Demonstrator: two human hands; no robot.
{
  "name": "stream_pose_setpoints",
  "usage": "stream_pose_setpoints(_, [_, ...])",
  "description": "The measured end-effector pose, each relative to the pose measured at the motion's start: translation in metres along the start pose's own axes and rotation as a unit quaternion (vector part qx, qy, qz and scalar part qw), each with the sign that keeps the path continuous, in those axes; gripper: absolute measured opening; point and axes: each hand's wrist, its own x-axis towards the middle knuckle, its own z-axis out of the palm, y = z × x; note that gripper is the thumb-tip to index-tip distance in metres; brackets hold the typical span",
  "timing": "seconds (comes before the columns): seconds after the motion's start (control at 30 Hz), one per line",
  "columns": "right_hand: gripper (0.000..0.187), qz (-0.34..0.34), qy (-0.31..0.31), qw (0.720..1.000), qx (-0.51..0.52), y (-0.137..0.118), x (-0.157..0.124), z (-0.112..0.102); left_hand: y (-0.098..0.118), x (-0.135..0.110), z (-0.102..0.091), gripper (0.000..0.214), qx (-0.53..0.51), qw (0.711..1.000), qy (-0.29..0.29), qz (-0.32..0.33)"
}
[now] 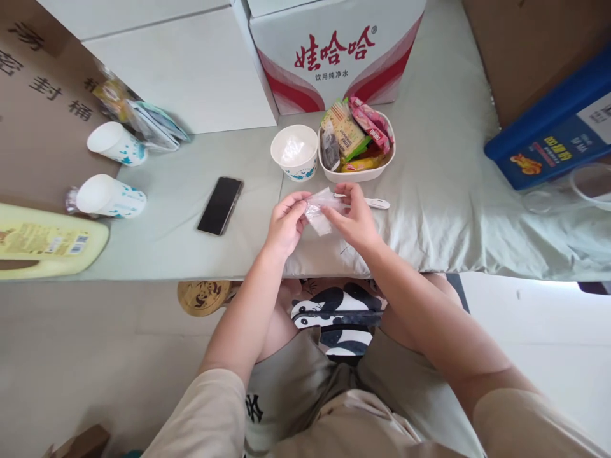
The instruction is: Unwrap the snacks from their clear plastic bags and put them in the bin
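Observation:
Between my two hands is a small clear plastic bag [321, 219], held just above the cloth near the table's front edge. My left hand [289, 221] pinches its left side with thumb and fingers. The fingers of my right hand [352, 215] are closed on its right side. Whatever the bag contains is too small to make out. Partly behind my right hand lies a white plastic handle-like tool [378, 203]. Just beyond my hands stand a paper bowl [305, 173] with something clear and crumpled inside, and a white basket [359, 176] full of wrapped snacks.
A phone [220, 206] lies left of my hands. Farther left are two tipped paper cups [117, 197] and a yellow jug [90, 245]. A large white-and-red carton [334, 57] stands at the back. On the right are a blue package [539, 133] and a clear plastic cup [589, 184].

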Motion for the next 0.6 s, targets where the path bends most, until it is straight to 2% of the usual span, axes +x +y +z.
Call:
stream_pose_setpoints(0.1, [0.030, -0.001, -0.060, 0.998, 0.017, -0.004, 0.004, 0.006, 0.000, -0.001, 0.001, 0.045, 0.023, 1.000, -0.002, 0.006])
stream_pose_setpoints(0.2, [0.023, -0.008, -0.059, 0.997, 0.040, -0.011, 0.006, 0.006, -0.002, -0.001, -0.001, 0.069, 0.050, 0.999, -0.015, -0.011])
stream_pose_setpoints(0.27, [0.023, -0.017, -0.041, 0.998, 0.052, -0.014, 0.006, 0.003, -0.002, 0.001, -0.006, 0.076, 0.059, 0.997, 0.043, 0.014])
stream_pose_setpoints(0.33, [0.020, -0.005, -0.044, 0.998, 0.055, -0.016, 0.007, -0.002, 0.003, 0.006, -0.014, 0.079, 0.056, 0.986, 0.133, 0.086])
stream_pose_setpoints(0.4, [0.016, 0.018, -0.067, 0.996, 0.049, -0.017, 0.007, -0.006, 0.015, 0.015, -0.021, 0.074, 0.068, 0.966, 0.194, 0.159])
stream_pose_setpoints(0.5, [0.013, 0.030, -0.109, 0.993, 0.021, -0.018, 0.008, -0.012, 0.047, 0.038, -0.017, 0.044, 0.152, 0.938, 0.218, 0.225])
stream_pose_setpoints(0.53, [0.014, 0.024, -0.120, 0.993, 0.006, -0.019, 0.008, -0.013, 0.061, 0.048, -0.011, 0.036, 0.206, 0.919, 0.227, 0.247])
stream_pose_setpoints(0.6, [0.015, 0.004, -0.140, 0.990, -0.026, -0.021, 0.008, -0.015, 0.087, 0.070, 0.007, 0.028, 0.369, 0.858, 0.232, 0.273])
